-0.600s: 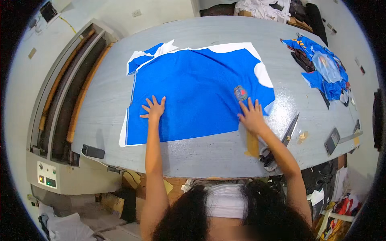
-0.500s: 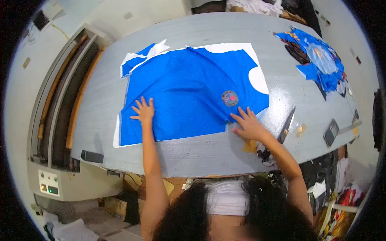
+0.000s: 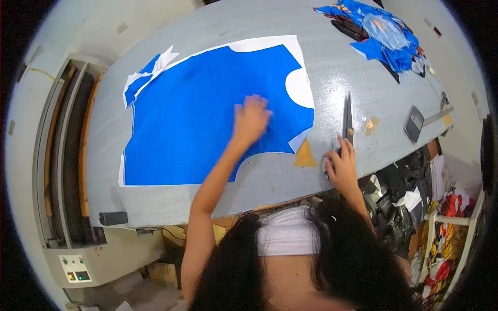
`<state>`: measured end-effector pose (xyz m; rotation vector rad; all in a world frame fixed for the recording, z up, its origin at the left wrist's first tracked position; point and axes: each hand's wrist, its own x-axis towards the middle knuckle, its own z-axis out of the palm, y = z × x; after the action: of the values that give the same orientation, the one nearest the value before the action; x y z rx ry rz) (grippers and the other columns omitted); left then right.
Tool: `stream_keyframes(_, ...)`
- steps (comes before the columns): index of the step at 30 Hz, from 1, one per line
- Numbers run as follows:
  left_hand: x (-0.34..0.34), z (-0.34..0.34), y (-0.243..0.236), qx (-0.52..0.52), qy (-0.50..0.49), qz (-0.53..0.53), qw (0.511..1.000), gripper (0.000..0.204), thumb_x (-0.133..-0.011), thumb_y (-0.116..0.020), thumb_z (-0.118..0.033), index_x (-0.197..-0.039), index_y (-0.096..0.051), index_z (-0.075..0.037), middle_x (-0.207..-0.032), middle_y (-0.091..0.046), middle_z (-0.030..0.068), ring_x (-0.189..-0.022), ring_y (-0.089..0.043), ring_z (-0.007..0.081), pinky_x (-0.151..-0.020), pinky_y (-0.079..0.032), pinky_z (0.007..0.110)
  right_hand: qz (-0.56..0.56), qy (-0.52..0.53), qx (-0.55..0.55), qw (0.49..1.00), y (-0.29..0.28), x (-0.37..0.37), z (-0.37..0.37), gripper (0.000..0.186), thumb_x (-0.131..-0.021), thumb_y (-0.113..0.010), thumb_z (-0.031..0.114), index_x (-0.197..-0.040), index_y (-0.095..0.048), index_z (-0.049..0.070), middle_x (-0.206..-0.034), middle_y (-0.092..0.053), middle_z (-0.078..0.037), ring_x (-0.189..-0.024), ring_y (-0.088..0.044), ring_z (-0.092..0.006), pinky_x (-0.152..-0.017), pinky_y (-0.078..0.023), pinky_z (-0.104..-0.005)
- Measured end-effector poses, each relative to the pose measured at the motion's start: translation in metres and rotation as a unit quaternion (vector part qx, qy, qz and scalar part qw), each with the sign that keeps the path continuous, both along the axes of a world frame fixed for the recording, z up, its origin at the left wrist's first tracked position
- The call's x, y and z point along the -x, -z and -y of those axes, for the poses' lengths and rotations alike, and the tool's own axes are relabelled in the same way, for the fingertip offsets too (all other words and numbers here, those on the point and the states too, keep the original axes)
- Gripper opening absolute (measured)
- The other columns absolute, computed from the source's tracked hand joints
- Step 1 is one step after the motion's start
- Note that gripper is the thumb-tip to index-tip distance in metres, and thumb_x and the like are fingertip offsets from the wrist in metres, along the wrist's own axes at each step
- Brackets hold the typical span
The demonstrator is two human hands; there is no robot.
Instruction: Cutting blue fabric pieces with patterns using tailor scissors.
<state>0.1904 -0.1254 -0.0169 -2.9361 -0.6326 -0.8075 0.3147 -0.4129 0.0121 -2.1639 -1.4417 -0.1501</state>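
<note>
One blurred left hand over blue fabric; right hand at scissors, right of fabric; both hands' grip unclear.

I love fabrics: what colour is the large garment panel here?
The garment panel is bright blue, white along some edges; the head view shows it.

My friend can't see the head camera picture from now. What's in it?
A person's blurred left hand is over a blue cloth shape with white edges on a gray table. The right hand is at the handle end of large scissors, and a blue cloth heap lies upper right.
</note>
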Motion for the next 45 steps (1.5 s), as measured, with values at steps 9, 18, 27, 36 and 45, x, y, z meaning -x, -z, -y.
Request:
stream_keyframes(9, -0.043, 0.087, -0.041, 0.548, 0.288, -0.240, 0.748, 0.042, -0.092, -0.038, -0.037, -0.112, -0.058, -0.006, -0.115, -0.055, 0.0187, -0.113, -0.049, 0.0235, -0.103, -0.025, 0.045, -0.014, 0.173, 0.084, 0.981, 0.004, -0.013, 0.060, 0.044, -0.065, -0.064, 0.013, -0.103, -0.048, -0.001, -0.095, -0.052, -0.018, -0.090, -0.050, -0.0346, -0.080, -0.039, -0.0425)
stream_keyframes(18, -0.020, 0.074, 0.011, 0.039, 0.137, -0.086, 0.986, 0.063, -0.082, -0.045, -0.055, -0.132, -0.039, -0.018, -0.140, -0.031, 0.0125, -0.131, -0.024, 0.0324, -0.101, -0.014, 0.061, -0.422, 0.046, 0.171, 0.889, -0.031, -0.064, 0.100, 0.038, -0.067, -0.072, 0.013, -0.093, -0.048, -0.001, -0.073, -0.050, -0.003, -0.066, -0.046, -0.0079, -0.057, -0.039, -0.0246)
stream_keyframes(27, 0.039, 0.062, -0.021, 0.305, 0.221, -0.140, 0.916, 0.063, -0.075, -0.061, -0.049, -0.126, -0.044, -0.018, -0.137, -0.033, 0.0161, -0.129, -0.027, 0.0308, -0.103, -0.021, 0.052, -0.576, -0.121, 0.354, 0.727, -0.023, -0.071, 0.153, 0.037, -0.076, -0.064, 0.006, -0.106, -0.044, 0.003, -0.073, -0.052, -0.001, -0.062, -0.055, -0.0090, -0.055, -0.046, -0.0245)
stream_keyframes(36, 0.001, 0.068, -0.005, 0.131, 0.098, -0.191, 0.968, 0.099, -0.063, -0.057, -0.070, -0.139, -0.025, -0.015, -0.145, -0.020, 0.0115, -0.133, -0.015, 0.0348, -0.102, -0.011, 0.060, -0.499, -0.167, 0.449, 0.722, -0.057, -0.101, 0.087, 0.038, -0.085, -0.058, 0.037, -0.098, -0.045, 0.004, -0.071, -0.049, 0.000, -0.063, -0.052, -0.0098, -0.058, -0.045, -0.0265)
stream_keyframes(45, 0.016, 0.058, -0.004, 0.173, 0.130, -0.198, 0.956, 0.109, -0.057, -0.058, -0.074, -0.141, -0.018, -0.019, -0.146, -0.016, 0.0108, -0.135, -0.008, 0.0347, -0.103, -0.006, 0.061, -0.577, -0.272, 0.495, 0.590, -0.069, -0.148, 0.076, 0.052, -0.081, -0.059, 0.049, -0.099, -0.046, 0.002, -0.070, -0.048, -0.002, -0.062, -0.054, -0.0141, -0.056, -0.043, -0.0275)
